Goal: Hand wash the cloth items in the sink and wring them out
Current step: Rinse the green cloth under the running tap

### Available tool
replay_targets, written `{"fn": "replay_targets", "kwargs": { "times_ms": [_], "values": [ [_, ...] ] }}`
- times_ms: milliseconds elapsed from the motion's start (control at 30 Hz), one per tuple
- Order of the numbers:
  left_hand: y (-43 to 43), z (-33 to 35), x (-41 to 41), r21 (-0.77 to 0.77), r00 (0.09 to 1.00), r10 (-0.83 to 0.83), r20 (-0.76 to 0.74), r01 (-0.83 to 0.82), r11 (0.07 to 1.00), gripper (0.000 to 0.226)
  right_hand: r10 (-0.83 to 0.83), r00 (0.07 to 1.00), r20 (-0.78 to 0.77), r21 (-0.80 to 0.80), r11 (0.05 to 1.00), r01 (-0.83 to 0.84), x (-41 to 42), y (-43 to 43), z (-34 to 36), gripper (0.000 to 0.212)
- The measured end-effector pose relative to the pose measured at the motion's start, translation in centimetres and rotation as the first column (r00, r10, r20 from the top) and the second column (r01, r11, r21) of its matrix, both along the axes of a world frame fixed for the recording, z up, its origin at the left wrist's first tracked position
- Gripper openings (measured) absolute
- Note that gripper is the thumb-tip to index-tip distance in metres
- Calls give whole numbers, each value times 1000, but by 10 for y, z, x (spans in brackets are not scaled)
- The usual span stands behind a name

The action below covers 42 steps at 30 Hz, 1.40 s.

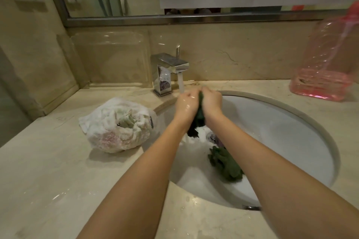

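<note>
I had both hands over the white sink [275, 132], pressed close together under the tap. My left hand [185, 105] and right hand [212, 103] were each clamped on the same dark green cloth [198, 122]. It was bunched between my palms, with its lower end hanging down just above the drain [213, 137]. Water [181, 83] ran from the square chrome faucet [169, 68] and struck near my left knuckles, which were wet and shiny.

A second green cloth [226, 166] lay crumpled in the basin, nearer to me than the drain and partly under my right forearm. On the beige stone counter [48, 180], left of the sink, sat a clear plastic bag [118, 128] stuffed with white cloth items, touching the basin's edge. A pink translucent bottle [326, 64] stood at the far right by the wall, well apart from my hands. Droplets dotted the counter near the front rim.
</note>
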State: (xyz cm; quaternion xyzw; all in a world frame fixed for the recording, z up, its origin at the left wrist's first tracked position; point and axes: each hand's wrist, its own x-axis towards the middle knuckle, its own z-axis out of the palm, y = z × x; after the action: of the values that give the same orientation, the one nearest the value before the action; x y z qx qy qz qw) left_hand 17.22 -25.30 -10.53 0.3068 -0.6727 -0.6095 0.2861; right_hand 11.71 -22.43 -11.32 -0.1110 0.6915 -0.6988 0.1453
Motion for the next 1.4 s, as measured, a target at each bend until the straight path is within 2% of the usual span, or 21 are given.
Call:
{"fn": "replay_targets", "kwargs": {
  "times_ms": [67, 133, 300, 400, 467, 567, 633, 700, 767, 833, 900, 967, 1100, 1167, 1233, 1333, 1400],
  "values": [
    [-22, -4, 6, 111, 995, 88, -38, -84, 990, 32, 107, 978, -179, 55, 994, -99, 20, -9, 2, 31],
    [-35, -9, 13, 123, 992, 123, -29, -118, 985, 33, 212, 937, -279, 114, 976, -187, 33, -16, 2, 38],
    [-30, 2, 11, 7, 992, 73, -102, -73, 997, 31, 160, 931, -327, 197, 975, -98, 5, -9, -1, 41],
    [-34, -3, 11, -98, 989, 52, -137, -65, 993, 25, 234, 905, -356, 268, 953, -141, -4, -3, 1, 30],
    [-42, -9, 16, -127, 991, 21, -130, -37, 991, 16, 372, 873, -316, 312, 910, -274, -10, 2, 3, 28],
    [-49, -10, 20, -116, 992, 10, -130, -25, 993, 16, 620, 783, -49, 394, 733, -555, -17, 14, -1, 43],
    [-50, -9, 21, -98, 992, -1, -127, -12, 995, 15, 685, 728, -34, 428, 668, -608, -23, 20, -3, 35],
    [-48, -8, 21, -84, 994, -23, -109, 14, 996, 17, 668, 733, -129, 425, 704, -568, -31, 25, 0, 26],
    [-48, -9, 23, -99, 994, -28, -106, 17, 995, 20, 599, 782, -171, 362, 777, -516, -39, 31, 3, 25],
    [-54, -14, 24, -89, 996, -33, -78, 26, 996, 35, 536, 836, -121, 223, 835, -503, -46, 35, 3, 24],
    [-59, -20, 26, -32, 997, -67, 30, 68, 997, 45, 484, 872, -73, 71, 875, -480, -44, 34, 9, 18],
    [-56, -22, 28, 23, 984, -138, 113, 136, 990, 39, 441, 896, -51, -53, 895, -444, -40, 30, 16, 16],
    [-46, -15, 26, 167, 974, -209, 86, 193, 967, 21, 491, 871, -3, -177, 857, -484, -27, 25, 26, 17],
    [-45, -11, 25, 233, 979, -204, 12, 195, 953, 14, 529, 849, 2, -135, 841, -524, -22, 22, 29, 19],
    [-43, -10, 25, 260, 987, -151, -59, 161, 952, 23, 497, 865, -65, -23, 866, -499, -17, 19, 32, 19],
    [-40, -9, 18, 187, 995, -28, -93, 45, 981, 19, 448, 873, -191, 173, 891, -420, -8, 14, 27, 20],
    [-40, -8, 12, 138, 991, 63, -121, -46, 989, 18, 512, 834, -205, 286, 847, -449, 3, 11, 18, 21]
  ]
}}
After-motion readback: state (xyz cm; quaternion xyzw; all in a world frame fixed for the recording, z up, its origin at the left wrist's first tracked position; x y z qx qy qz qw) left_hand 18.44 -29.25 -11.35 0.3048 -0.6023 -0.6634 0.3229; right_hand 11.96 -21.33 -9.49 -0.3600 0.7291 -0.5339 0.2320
